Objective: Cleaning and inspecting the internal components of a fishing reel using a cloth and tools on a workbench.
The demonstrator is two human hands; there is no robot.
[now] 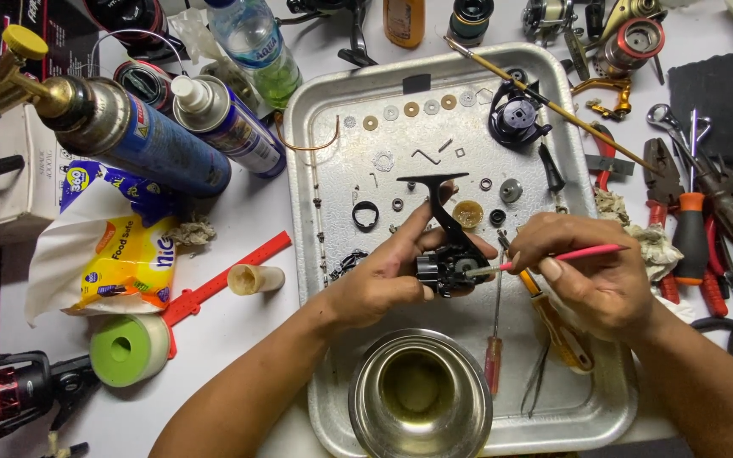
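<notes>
1. Our left hand [383,276] is clenched on the black reel body [447,265], held just above the metal tray [316,127], over its middle. The body's long foot sticks up and away from us.
2. Our right hand [591,276] pinches a thin red brush [566,254], its tip touching the body's open side. If we press too hard, we judge the tip could flick grease or nudge a loose part out of the housing.
3. Small washers [411,109], springs and rings lie in rows on the tray behind the body. A slip of the left grip would likely drop the body among them and scatter the order.
4. A steel bowl [420,392] of yellowish liquid sits right below both wrists. We think a lowered forearm could tip or splash it.
5. 2 screwdrivers [494,339] lie under the right hand; catching a handle could roll it into the bowl.
6. Spray cans [163,144] and pliers [663,174] crowd the worktop beside the tray, well apart from the hands.
</notes>
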